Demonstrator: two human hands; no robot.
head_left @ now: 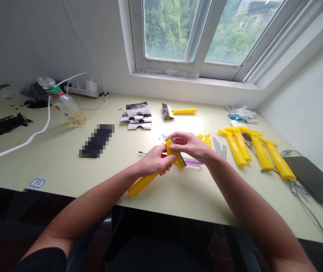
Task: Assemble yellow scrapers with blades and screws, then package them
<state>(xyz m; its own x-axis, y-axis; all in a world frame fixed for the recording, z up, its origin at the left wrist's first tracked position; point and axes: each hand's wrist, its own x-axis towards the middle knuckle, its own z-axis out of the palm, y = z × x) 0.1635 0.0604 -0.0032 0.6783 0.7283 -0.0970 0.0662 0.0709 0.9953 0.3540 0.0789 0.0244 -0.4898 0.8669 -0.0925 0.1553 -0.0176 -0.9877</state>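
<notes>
A yellow scraper is held between both hands over the table, its handle slanting down to the left and its wide head up to the right. My left hand is closed around the neck of the scraper. At the head, my right hand pinches a grey strip along the edge. Small metal nuts or screws lie just beyond the hands. Yellow pieces and grey blades are to the right, near purple and clear sticks. A screwdriver tip shows left of my left hand.
Several yellow scraper handles lie at the right, beside a dark grey pad and cables. Small boxes and a boxed scraper are at the back. A bottle and a pixelated dark object are left.
</notes>
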